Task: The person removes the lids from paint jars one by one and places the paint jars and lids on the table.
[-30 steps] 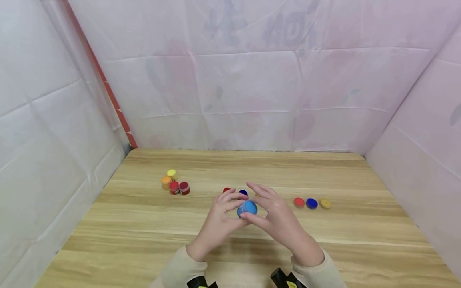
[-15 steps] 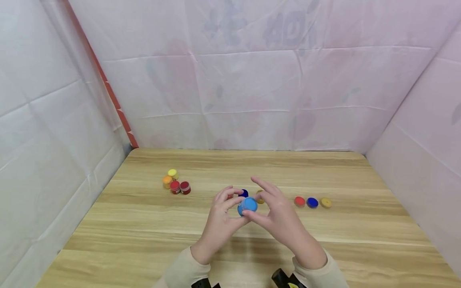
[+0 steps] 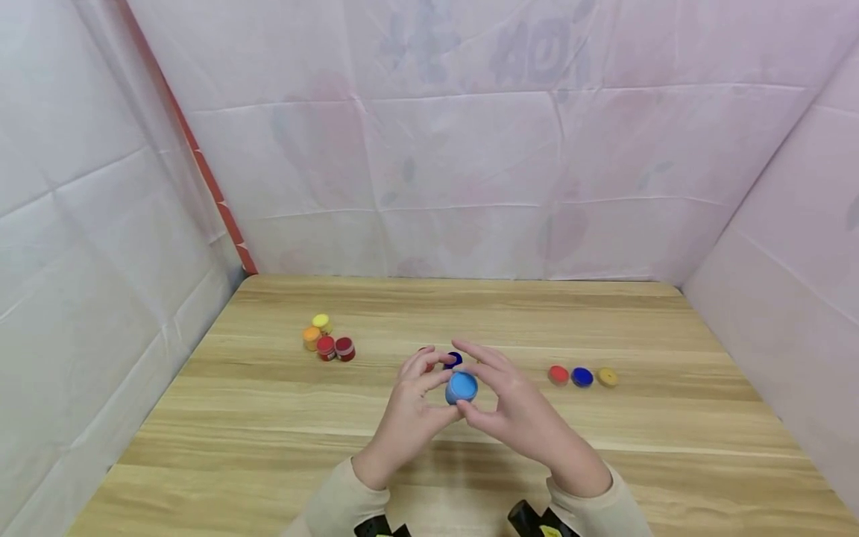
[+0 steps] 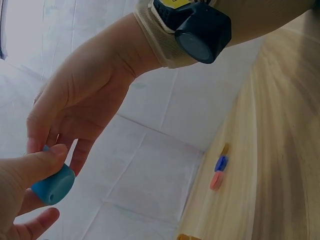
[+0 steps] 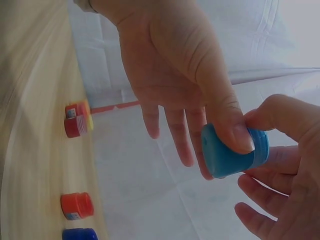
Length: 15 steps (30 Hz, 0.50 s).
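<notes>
A small light-blue paint jar (image 3: 461,389) is held above the table between both hands. My left hand (image 3: 411,409) grips it from the left; in the right wrist view its thumb (image 5: 239,135) lies along the jar's side. My right hand (image 3: 513,403) pinches the jar's upper end from the right, thumb in front and index finger behind. The right wrist view shows the jar's smooth base (image 5: 214,152) facing left, towards the table side. Whether a lid sits on top I cannot tell. Behind the hands, a red jar (image 5: 77,206) and a dark blue jar (image 3: 453,359) are partly covered.
To the right on the wooden table (image 3: 644,462) lie a red lid (image 3: 558,375), a blue lid (image 3: 581,377) and a yellow lid (image 3: 607,377). Several jars, including an orange jar (image 3: 312,338) and a dark red jar (image 3: 345,349), cluster at the left. Cloth walls surround the table.
My right fingers lifted, turned slightly around the jar's top, then came back down. The blue jar tipped a little. A yellow jar visible half a second ago is now behind my right hand.
</notes>
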{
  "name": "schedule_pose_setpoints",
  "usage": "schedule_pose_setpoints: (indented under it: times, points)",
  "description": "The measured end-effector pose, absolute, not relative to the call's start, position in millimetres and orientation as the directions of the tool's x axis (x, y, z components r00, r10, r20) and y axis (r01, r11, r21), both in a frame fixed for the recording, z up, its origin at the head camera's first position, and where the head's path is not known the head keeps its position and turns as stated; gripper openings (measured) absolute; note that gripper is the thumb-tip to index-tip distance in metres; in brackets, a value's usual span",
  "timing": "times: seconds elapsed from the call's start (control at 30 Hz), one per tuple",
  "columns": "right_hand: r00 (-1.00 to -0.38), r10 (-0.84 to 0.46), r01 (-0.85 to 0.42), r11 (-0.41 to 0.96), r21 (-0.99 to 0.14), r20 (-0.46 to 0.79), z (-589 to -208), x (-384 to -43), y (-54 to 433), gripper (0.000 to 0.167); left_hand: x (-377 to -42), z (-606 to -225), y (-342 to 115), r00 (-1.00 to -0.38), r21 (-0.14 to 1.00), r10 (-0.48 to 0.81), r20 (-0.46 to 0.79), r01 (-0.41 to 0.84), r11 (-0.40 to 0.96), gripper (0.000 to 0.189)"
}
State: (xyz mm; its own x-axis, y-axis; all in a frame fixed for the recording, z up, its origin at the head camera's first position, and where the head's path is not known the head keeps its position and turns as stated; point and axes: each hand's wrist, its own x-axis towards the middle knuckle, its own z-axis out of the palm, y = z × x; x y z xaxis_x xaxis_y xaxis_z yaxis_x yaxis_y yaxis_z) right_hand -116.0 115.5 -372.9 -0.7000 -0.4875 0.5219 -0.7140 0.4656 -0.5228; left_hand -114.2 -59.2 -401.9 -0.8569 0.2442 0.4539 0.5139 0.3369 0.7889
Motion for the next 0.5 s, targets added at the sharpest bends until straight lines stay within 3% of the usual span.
schedule_pose_setpoints:
  times: [0.17, 0.33, 0.5]
  points:
    - [-0.735, -0.471, -0.677, 0.470, -0.566, 0.488, -371.5, -114.7, 116.3, 0.036, -113.4, -401.3, -58.3, -0.867, 0.802, 0.238, 0.437, 0.496, 0.333, 0.034]
    - [-0.796, -0.375, -0.603, 0.565, -0.563, 0.475, -369.2, -112.9, 116.5, 0.038, -112.5, -403.5, -55.8, -0.880, 0.812, 0.204, 0.429, 0.475, 0.339, 0.033]
    - [-0.794, -0.350, -0.596, 0.609, -0.524, 0.497, -368.1, -112.8, 115.0, 0.029, -112.4, -404.5, -54.7, -0.874, 0.805, 0.186, 0.448, 0.485, 0.341, 0.029]
